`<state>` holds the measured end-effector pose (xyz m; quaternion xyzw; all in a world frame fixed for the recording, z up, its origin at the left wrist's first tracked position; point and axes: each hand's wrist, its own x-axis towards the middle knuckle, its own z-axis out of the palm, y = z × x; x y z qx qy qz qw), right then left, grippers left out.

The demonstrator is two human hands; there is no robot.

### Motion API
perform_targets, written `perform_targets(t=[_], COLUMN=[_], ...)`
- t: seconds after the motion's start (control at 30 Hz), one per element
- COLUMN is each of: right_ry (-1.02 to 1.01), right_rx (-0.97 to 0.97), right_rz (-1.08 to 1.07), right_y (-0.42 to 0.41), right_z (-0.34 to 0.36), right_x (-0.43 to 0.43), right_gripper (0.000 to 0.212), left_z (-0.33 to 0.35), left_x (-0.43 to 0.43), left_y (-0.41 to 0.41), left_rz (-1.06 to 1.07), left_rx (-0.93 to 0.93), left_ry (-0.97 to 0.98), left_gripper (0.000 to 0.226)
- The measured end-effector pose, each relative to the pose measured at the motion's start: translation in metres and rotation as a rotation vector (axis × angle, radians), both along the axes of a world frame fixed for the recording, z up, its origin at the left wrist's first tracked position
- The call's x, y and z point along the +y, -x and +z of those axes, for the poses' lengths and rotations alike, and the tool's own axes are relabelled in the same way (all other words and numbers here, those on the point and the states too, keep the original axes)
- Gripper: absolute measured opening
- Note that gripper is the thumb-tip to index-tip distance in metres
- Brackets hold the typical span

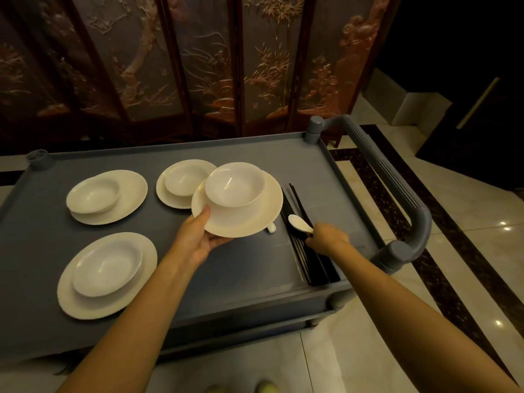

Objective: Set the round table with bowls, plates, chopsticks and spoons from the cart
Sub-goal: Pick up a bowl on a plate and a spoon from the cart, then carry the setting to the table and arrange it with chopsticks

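My left hand (198, 236) grips the near rim of a white plate (249, 219) with a white bowl (235, 184) standing on it, lifted above the grey cart top (241, 262). My right hand (326, 238) holds a white spoon (299, 223) by its handle, over a bundle of black chopsticks (307, 256) lying along the cart's right side. Whether the fingers also pinch chopsticks I cannot tell. Another white spoon's end (271, 228) peeks from under the lifted plate. Three more plate-and-bowl sets rest on the cart: far left (105, 195), near left (106, 275), far middle (181, 182).
The cart's grey handle (397, 180) arches along its right end. A carved folding screen (198, 66) stands right behind the cart. Pale tiled floor with dark bands (453, 236) lies to the right. The round table is not in view.
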<state>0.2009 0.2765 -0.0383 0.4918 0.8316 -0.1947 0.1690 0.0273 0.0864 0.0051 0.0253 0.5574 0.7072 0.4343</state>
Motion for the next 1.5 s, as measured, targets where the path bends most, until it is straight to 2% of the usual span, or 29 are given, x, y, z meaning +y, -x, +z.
perform_targets(t=[0.13,0.37,0.5,0.57,0.63,0.73,0.93,1.13,1.3,1.5], right_ry=[-0.039,-0.025,-0.061,0.007,0.173,0.265,0.247,0.058,-0.004,-0.191], right_rx=[0.024,0.181,0.295,0.413,0.622,0.830,1.050,1.136,1.202,1.176], right_rz=[0.044,0.058,-0.016,-0.093,-0.232,-0.383,-0.641,-0.846,-1.047,-1.228], right_y=[-0.006,-0.025,-0.030,-0.034,-0.041,-0.053,-0.081,-0.115,-0.163,-0.231], right_z=[-0.004,-0.004,0.015,0.030,0.046,0.070,0.101,0.114,0.109,0.105], right_x=[0.001,0.002,0.009,0.012,0.011,0.006,-0.016,-0.063,-0.114,-0.188], right_gripper=[0.030,0.027,0.025,0.016,0.008,0.015,0.023,0.032,0.020,0.005], left_z=[0.003,0.011,0.021,0.028,0.034,0.041,0.047,0.054,0.049,0.044], left_x=[0.004,0.015,0.022,0.028,0.035,0.047,0.072,0.077,0.068,0.048], left_y=[-0.003,-0.016,-0.023,-0.027,-0.031,-0.037,-0.059,-0.095,-0.133,-0.203], left_rz=[0.010,0.011,-0.001,-0.019,-0.044,-0.095,-0.328,-0.644,-0.896,-1.151], left_rx=[0.005,0.031,0.067,0.083,0.086,0.076,0.085,0.067,0.085,0.081], left_ry=[-0.004,-0.019,-0.038,-0.050,-0.061,-0.066,-0.041,-0.051,-0.050,-0.054], left_gripper=[0.037,0.032,0.023,0.021,0.017,0.016,0.031,0.023,0.036,0.042])
